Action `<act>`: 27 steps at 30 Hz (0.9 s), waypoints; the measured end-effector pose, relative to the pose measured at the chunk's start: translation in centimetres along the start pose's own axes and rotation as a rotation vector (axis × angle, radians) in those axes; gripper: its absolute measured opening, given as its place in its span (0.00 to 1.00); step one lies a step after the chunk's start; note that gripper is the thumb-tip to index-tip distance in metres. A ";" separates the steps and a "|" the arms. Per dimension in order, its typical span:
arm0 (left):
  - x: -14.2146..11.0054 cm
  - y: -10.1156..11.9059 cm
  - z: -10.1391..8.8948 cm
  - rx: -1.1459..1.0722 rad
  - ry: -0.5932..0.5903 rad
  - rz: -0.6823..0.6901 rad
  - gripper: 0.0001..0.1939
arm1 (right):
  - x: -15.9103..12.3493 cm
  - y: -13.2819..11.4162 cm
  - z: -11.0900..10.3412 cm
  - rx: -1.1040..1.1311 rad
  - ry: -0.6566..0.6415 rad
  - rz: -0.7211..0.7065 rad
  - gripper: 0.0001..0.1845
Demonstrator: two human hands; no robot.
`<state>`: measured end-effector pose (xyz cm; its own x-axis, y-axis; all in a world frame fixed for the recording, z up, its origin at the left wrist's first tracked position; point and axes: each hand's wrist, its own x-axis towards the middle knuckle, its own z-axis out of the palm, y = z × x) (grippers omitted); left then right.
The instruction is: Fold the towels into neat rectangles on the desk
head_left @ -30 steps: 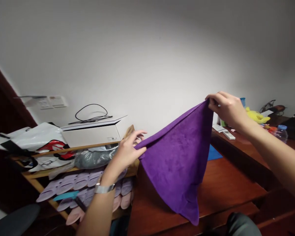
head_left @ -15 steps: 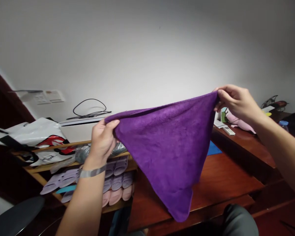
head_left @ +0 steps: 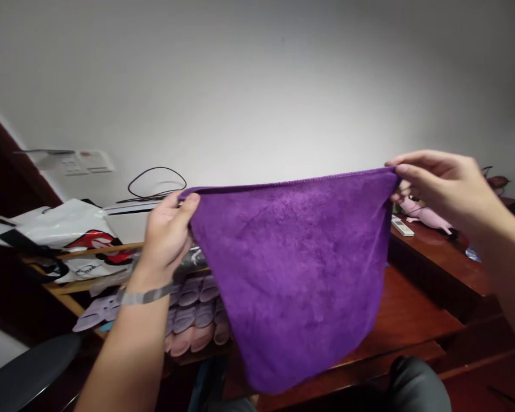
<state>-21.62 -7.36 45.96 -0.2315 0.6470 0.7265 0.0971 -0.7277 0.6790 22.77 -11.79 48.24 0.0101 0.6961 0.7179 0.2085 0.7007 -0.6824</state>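
Note:
A purple microfiber towel (head_left: 292,280) hangs in front of me, stretched by its top edge and sagging to a rounded bottom. My left hand (head_left: 167,237) pinches its top left corner between thumb and fingers, with a metal wristband (head_left: 146,295) on that wrist. My right hand (head_left: 438,186) pinches the top right corner. The towel hides most of the reddish-brown wooden desk (head_left: 412,320) below it and part of the shelf at left.
A bamboo shelf (head_left: 81,274) at left holds lilac and pink slippers (head_left: 193,309), a white printed plastic bag (head_left: 64,229) and a white box (head_left: 129,220) with a black cable. A remote control (head_left: 402,226) and pink plush toy (head_left: 424,216) sit on the desk at right.
My hands have moved apart, the right one going further right. The towel has spread from a narrow triangle into a wide, flatter shape with a straight top edge.

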 end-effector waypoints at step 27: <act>-11.1 -2.8 -5.9 0.201 -0.022 -0.194 0.16 | -8.5 10.9 -0.3 -0.111 -0.147 0.238 0.23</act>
<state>-25.05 -13.81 35.35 -0.2434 0.7761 0.5817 0.2435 -0.5316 0.8112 25.25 -10.11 34.79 -0.0680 0.8597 0.5063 0.3230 0.4991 -0.8041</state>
